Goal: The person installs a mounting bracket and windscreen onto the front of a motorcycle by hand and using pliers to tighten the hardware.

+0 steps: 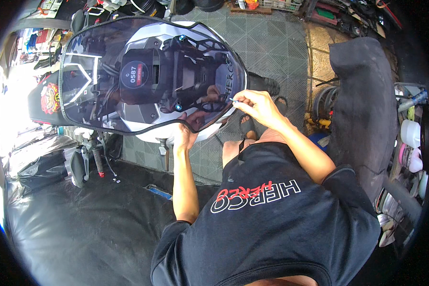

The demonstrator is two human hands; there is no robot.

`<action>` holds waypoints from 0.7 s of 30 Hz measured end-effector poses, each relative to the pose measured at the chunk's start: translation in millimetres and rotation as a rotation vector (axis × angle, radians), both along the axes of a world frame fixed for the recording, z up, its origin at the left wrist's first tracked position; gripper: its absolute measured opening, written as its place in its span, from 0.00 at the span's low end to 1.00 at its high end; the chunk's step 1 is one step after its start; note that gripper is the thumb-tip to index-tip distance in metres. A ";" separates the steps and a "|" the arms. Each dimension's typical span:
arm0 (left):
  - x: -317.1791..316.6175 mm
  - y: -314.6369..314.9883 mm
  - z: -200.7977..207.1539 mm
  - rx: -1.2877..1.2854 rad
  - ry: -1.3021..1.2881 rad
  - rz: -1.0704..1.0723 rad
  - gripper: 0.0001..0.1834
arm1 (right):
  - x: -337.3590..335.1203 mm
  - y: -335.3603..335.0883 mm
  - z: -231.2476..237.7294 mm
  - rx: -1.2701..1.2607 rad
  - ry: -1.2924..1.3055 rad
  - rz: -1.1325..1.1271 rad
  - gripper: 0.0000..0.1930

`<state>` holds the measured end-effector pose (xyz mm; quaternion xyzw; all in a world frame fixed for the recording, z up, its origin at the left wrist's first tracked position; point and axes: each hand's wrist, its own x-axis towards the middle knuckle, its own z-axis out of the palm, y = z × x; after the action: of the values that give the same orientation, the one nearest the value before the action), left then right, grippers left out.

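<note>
A large tinted motorcycle windscreen [107,107] with a black edge strip covers the front of a white and black motorcycle [166,32]. My left hand [183,138] is closed on its near edge, and some of its fingers show dimly through the dark plastic. At the right end of the windscreen, my right hand [255,105] pinches a small thin piece with a bluish tip [232,99], close against the edge. What kind of piece it is cannot be made out. Blue-centred round fasteners [178,107] show under the windscreen.
The motorcycle's black seat [45,100] lies to the left, near a handlebar grip with cables [98,162]. A black sheet [100,214] spreads at lower left. To the right stands a dark padded bench [362,105], with bottles [410,133] beyond. Grey tiles [276,52] cover the floor.
</note>
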<state>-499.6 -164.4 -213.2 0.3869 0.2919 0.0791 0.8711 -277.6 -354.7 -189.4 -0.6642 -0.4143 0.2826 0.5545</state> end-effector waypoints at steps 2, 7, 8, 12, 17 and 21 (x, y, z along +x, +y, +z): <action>-14.5 14.0 -24.8 -0.065 -0.074 -0.050 0.40 | 0.1 2.5 -0.3 0.018 -0.014 0.023 0.10; -6.7 11.6 -24.1 -0.100 -0.155 -0.050 0.37 | -2.1 7.2 -6.3 0.019 0.019 0.028 0.10; -5.6 10.4 -24.7 -0.109 -0.153 -0.029 0.36 | -2.4 7.8 -4.9 0.002 0.032 0.024 0.10; -6.5 9.9 -28.6 -0.076 -0.082 0.034 0.35 | -2.2 10.1 -6.8 0.011 0.066 0.018 0.10; -15.2 22.2 -51.2 -0.181 -0.180 -0.020 0.32 | -6.1 11.8 -5.3 -0.020 0.061 0.020 0.10; -16.2 25.3 -48.5 -0.137 -0.119 -0.023 0.28 | -9.6 15.0 -2.7 -0.055 0.180 0.028 0.10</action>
<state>-515.8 -139.2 -261.6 0.3241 0.2398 0.0716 0.9123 -287.2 -339.7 -192.0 -0.6453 -0.3642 0.3601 0.5668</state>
